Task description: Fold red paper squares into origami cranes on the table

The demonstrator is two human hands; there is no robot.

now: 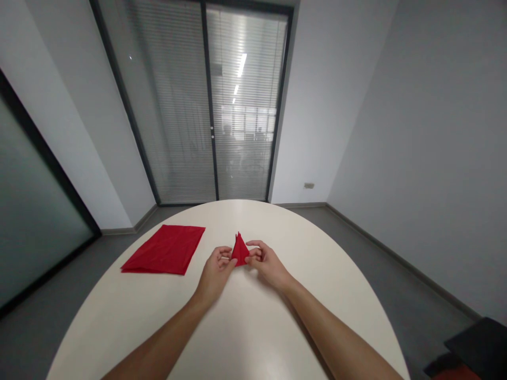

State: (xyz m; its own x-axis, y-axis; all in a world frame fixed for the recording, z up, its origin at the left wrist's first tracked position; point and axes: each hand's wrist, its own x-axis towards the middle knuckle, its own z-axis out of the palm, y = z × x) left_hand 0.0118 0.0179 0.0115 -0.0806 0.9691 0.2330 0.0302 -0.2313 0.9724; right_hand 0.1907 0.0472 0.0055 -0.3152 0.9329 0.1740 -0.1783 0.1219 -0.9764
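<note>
Between my two hands is a small red folded piece, shaped like a triangle with its split tip pointing away from me. Whether it is paper or cloth, I cannot tell. My left hand pinches its lower left corner between thumb and fingers. At the lower right corner, my right hand grips it the same way, with the index finger stretched out beside it. Farther left, a flat red stack of squares of what looks like the same material lies on the table, apart from both hands.
The round white table curves away on both sides. Behind it stands a glass partition with blinds and a dark frame. A dark object, perhaps a chair, is at the lower right beside the table.
</note>
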